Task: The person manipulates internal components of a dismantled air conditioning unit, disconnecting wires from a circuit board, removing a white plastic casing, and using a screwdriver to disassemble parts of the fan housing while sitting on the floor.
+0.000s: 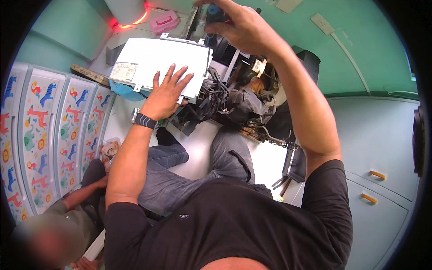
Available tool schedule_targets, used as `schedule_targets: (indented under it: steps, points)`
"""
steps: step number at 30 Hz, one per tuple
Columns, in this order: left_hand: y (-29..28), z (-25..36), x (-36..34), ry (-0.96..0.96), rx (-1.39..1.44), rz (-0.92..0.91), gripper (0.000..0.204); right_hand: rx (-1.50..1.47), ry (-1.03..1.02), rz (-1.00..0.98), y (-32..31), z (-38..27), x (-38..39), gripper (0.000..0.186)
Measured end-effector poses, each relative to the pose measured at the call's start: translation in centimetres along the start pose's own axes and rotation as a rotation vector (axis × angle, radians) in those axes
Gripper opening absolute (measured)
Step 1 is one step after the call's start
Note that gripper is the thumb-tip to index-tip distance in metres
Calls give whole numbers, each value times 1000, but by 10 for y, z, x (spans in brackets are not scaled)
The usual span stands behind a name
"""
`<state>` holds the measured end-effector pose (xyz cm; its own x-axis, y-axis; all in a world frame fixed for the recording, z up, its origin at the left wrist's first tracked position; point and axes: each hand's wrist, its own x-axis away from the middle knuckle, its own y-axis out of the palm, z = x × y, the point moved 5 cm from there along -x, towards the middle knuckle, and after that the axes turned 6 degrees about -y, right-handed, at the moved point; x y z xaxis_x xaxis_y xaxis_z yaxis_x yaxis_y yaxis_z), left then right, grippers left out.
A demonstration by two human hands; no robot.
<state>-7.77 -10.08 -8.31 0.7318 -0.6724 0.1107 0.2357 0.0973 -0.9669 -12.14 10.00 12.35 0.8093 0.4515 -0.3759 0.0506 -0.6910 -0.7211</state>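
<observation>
My left hand (168,92) lies with its fingers spread on a flat white panel (153,56), which has metal mounting tabs along its edges and a printed label at its left corner. At the top of the head view, beyond the panel's right end, my right hand (245,27) is closed around a dark, blue-marked object (215,14). That object looks like a thick tool handle; its exact kind is hard to make out. A bundle of dark cables (216,92) lies against the panel's right side.
Dark bags and clutter (247,101) fill the space right of the panel. A pink plastic case (164,21) lies at the back. Drawers with animal prints (67,121) stand left, with another person (81,202) beside them. A pale cabinet (373,135) stands right.
</observation>
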Motion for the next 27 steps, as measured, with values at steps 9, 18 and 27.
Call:
schedule_targets:
  steps: [9, 18, 27]
  points:
    - [-2, -4, 0, 25, -14, 41, 87, -159, 106, -117, 3, -7, 2, 46]
    - [-2, -2, 0, 7, 1, 24, 87, -94, -34, -18, 13, 10, 9, 46]
    - [-5, 2, -1, -7, -3, 1, 91, -13, -88, 109, 23, 12, 3, 61]
